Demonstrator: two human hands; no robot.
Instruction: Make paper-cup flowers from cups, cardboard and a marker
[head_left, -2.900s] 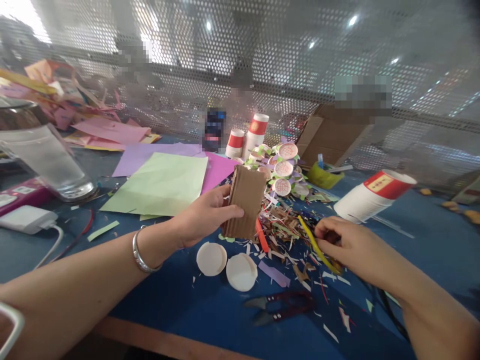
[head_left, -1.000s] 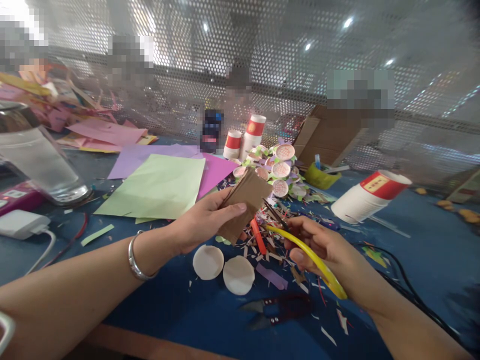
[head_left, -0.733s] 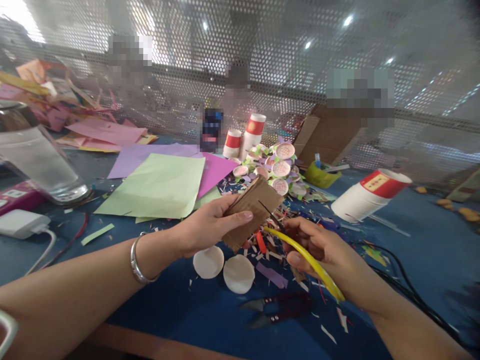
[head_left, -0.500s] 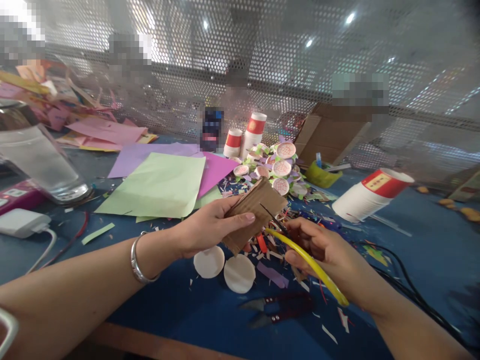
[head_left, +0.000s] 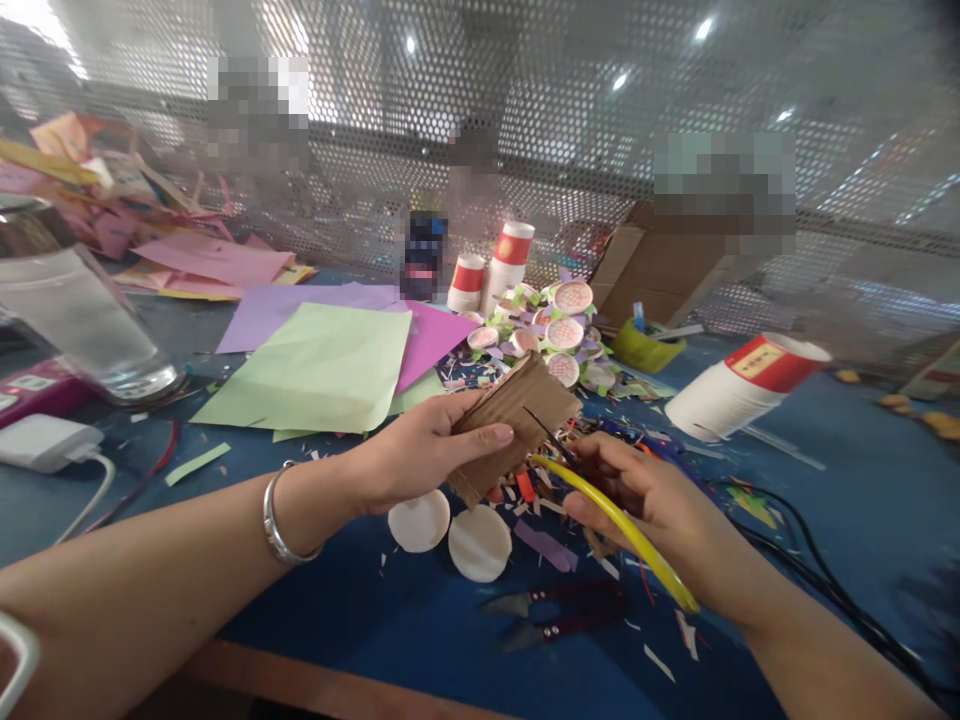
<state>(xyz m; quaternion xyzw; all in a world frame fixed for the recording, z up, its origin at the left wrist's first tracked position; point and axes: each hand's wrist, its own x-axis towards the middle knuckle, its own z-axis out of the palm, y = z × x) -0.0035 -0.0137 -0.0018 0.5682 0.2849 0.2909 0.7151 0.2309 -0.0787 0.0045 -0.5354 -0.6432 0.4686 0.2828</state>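
Observation:
My left hand (head_left: 442, 445) grips a folded piece of brown cardboard (head_left: 517, 410), thumb on top and fingers beneath. My right hand (head_left: 637, 490) is closed around a thin dark pointed tool (head_left: 551, 433), whose tip lies over the cardboard's face. A curved glossy yellow strip (head_left: 622, 525) runs along this hand; whether it is part of the tool I cannot tell. Below the cardboard lie two white paper discs (head_left: 480, 545), (head_left: 418, 520). Thread snips (head_left: 555, 615) with dark red handles rest nearer the table's front edge.
Green paper sheets (head_left: 307, 370) lie left of centre. Small decorated cups (head_left: 564, 334) are heaped behind the cardboard, among paper scraps. Stacked paper cups (head_left: 727, 400) lean at right, near black cables (head_left: 810, 560). A glass of water (head_left: 97, 330) stands at left by a white charger (head_left: 49, 443).
The cardboard and my left hand have shifted very slightly to the right. My right hand keeps hold of the tool, its fingers slightly moved. Other things on the table stay put.

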